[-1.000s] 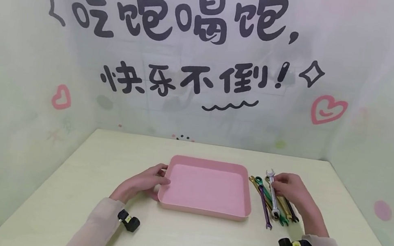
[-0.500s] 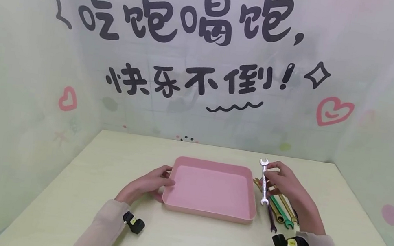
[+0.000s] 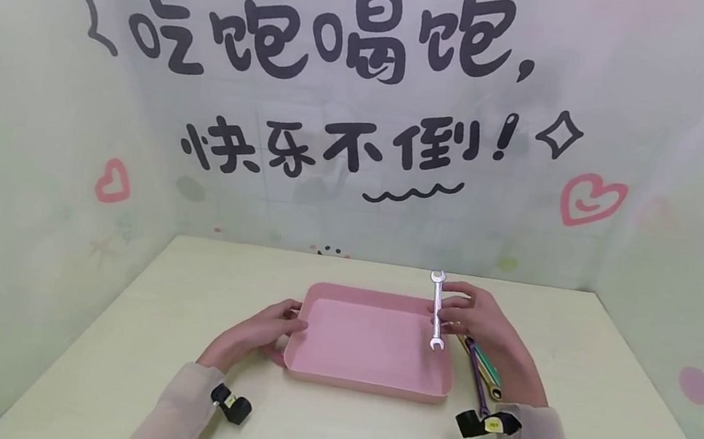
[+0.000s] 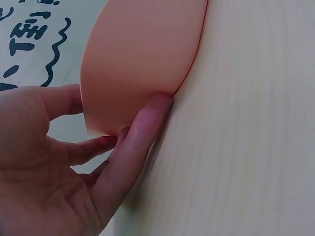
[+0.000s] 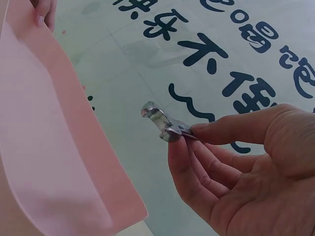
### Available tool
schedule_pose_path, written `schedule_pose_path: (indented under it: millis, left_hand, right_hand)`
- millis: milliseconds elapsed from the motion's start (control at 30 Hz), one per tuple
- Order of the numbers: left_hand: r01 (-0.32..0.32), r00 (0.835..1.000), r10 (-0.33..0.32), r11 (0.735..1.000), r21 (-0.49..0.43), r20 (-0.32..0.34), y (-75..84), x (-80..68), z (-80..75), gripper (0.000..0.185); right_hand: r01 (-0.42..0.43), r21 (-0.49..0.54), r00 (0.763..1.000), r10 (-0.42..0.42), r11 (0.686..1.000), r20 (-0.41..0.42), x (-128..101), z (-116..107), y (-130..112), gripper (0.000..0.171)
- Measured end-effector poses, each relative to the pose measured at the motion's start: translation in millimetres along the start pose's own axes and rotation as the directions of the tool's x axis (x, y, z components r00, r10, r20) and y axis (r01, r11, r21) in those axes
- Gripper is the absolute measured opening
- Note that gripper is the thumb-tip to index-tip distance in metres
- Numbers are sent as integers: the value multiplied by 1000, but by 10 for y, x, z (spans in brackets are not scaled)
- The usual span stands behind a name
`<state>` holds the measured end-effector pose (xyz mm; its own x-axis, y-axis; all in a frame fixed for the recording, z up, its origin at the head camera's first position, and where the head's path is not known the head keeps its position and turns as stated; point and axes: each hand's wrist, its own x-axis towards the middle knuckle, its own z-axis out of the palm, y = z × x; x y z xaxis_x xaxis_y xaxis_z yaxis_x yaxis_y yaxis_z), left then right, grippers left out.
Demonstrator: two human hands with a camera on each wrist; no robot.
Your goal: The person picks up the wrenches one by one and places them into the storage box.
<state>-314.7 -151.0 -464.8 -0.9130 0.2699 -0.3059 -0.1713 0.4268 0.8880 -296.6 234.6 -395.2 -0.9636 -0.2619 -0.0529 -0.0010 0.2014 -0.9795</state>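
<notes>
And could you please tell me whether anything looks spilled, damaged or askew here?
Nothing visible looks spilled or damaged. Only the purple, gold and green metal wrenches beside the pink rectangular tray lie overlapping untidily.

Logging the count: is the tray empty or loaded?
Empty: the tray shows a bare floor in the head view. The right hand pinches the wrench, not resting inside.

head view high, facing forward and down over the table (image 3: 325, 436), wrist views close behind fingers (image 5: 216, 166), pink tray (image 3: 363, 342) shared
</notes>
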Motion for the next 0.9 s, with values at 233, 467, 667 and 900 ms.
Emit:
schedule_pose_path:
  millis: [233,467,667,900]
  left_hand:
    - [-4,1000,4,1000,-12,4,1,-8,-27,58]
    - [10,1000,-10,1000,-11,-4,-9,21,-12,58]
    - [10,1000,-10,1000,-14,-3,-25,36,-10,59]
    - [5,1000,-5,1000,-27,-5,-36,41,-20,60]
  right_hand:
    - [7,13,1000,-6,1000,-21,36,26,11,47]
    - [18,26,1000,-19,999,12,77,92,30,47]
    - [-11,28,1000,11,1000,-5,76,155,29,47]
    - [0,39,1000,0,999,5,90,168,27,48]
